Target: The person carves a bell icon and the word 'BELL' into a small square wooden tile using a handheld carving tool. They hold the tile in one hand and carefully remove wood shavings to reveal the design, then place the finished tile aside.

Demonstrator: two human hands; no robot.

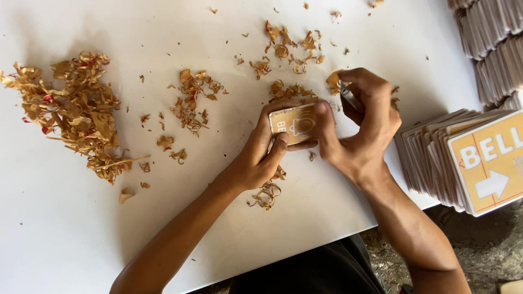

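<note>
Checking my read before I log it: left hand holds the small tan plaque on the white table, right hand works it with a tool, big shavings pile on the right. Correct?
Not quite. The head view shows the big shavings pile at the left. The rest stands: left hand holds the plaque, right hand grips a tool.

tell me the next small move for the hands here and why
Probably draw the blade in the right hand along the top edge of the small sign plate that the left hand pins; curled shavings suggest trimming.
</note>
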